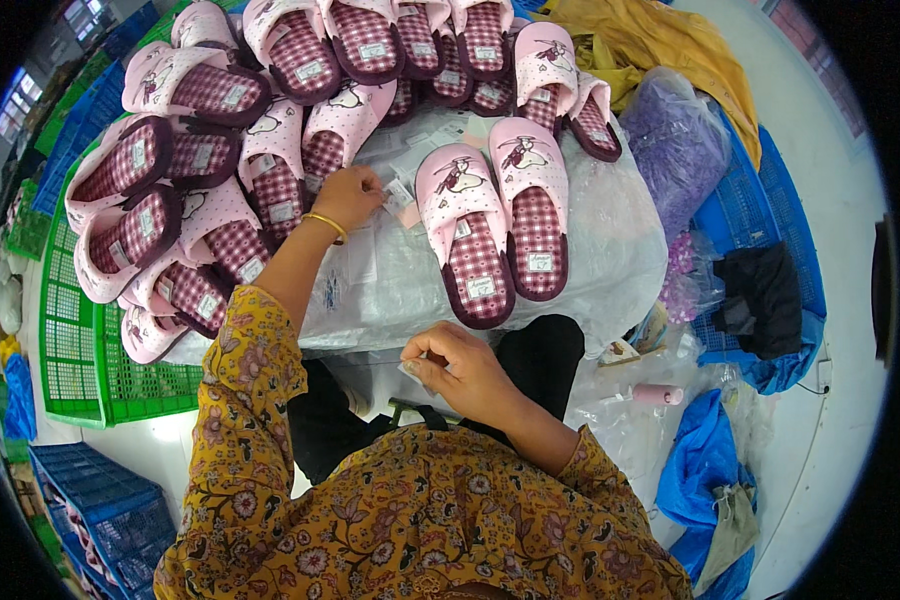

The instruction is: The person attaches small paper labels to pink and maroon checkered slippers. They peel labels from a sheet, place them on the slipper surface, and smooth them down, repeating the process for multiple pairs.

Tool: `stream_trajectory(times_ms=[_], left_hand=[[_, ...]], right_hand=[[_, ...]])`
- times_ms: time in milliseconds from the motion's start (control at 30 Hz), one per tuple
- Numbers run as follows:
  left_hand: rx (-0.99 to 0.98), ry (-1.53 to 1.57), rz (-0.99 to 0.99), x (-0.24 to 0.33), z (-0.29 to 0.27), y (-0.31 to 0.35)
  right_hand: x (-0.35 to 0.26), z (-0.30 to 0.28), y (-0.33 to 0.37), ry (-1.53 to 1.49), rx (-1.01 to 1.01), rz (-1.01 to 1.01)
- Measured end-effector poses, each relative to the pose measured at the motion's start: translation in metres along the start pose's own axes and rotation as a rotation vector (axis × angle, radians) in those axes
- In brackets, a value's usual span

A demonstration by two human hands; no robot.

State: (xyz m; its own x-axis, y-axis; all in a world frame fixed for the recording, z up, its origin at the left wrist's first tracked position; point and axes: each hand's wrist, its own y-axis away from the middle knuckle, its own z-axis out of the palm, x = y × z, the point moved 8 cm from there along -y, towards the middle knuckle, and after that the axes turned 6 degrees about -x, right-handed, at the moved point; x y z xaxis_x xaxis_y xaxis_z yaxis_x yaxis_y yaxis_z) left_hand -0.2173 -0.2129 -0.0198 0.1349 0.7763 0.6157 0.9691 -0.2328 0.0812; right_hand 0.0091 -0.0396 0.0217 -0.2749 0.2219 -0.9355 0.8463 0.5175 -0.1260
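Note:
A pair of pink slippers (489, 222) with dark red checked insoles lies side by side on the plastic-covered table (610, 240), toes pointing away from me. To their left is my left hand (348, 198), fingers pinched together beside some small paper tags (400, 200). Whether a tag is between those fingertips is hidden. Close to my body, my right hand (462, 370) is curled, with a small whitish piece (410, 371) pinched between thumb and fingers. Many more matching slippers (225, 85) are heaped along the table's left and far sides.
A green plastic crate (70, 370) stands at the left, with a blue crate (120, 515) below it. On the right, a blue basket (790, 230) holds dark cloth (760, 300) and a bag of purple material (675, 145). Yellow cloth (660, 45) drapes behind; a pink roll (657, 394) lies lower right.

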Motion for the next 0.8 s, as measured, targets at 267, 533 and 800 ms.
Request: stream_trajectory(times_ms=[267,533,800], left_hand=[[0.027,0.841,0.029,0.031,-0.017,0.094],[0.022,1.059,0.096,0.069,0.009,0.16],[0.016,1.058,0.113,0.073,0.015,0.171]], right_hand=[[0.014,-0.022,-0.012,-0.397,0.25,0.216],[0.019,-0.008,-0.035,-0.714,0.298,0.254],[0.019,-0.008,-0.028,-0.675,0.331,0.206]])
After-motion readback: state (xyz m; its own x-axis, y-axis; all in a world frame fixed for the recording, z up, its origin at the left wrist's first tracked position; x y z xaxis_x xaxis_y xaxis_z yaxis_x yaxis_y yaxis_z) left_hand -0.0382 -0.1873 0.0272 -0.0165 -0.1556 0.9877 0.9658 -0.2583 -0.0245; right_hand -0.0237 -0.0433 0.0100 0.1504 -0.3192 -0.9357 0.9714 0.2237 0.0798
